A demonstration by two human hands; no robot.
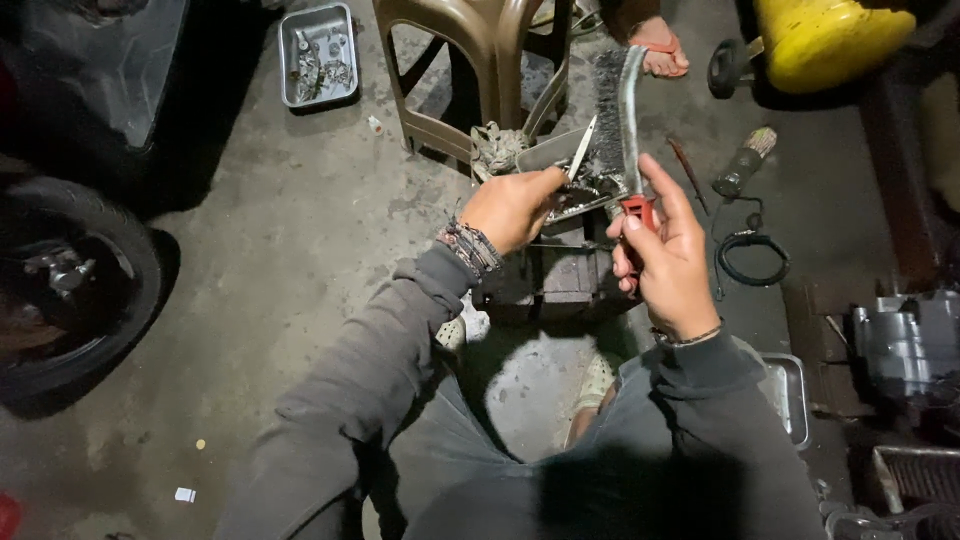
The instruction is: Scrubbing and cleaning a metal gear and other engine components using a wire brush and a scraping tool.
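Steel bristles of a wire brush [610,110] stand up in the upper middle of the frame. The right hand [668,262] is closed around the red end of its curved metal handle, with the thumb lying along it. The left hand [512,208] pinches a thin, pointed metal blade [582,148] between thumb and fingers, so that its tip rests just beside the bristles, near their lower part; whether it really touches them I cannot tell. Both sleeves are dark grey, and the left wrist carries several woven bands.

As I judge it, the step in hand is to pick or scrape the bristles with the blade, and it seems to be in the middle, not at the end. The next move calls for a steady hold on the brush and small, careful strokes of the blade, directed away from the fingers.

Below the hands a dark metal block [560,280] sits on the concrete floor [300,250]. A brown plastic chair [470,60] stands behind it. A metal tray [318,52] with small parts lies in the upper left, and a tyre [70,290] at the left edge. A yellow tank [830,35] is in the upper right, and a coiled black cable [752,258] lies to the right of the hands.
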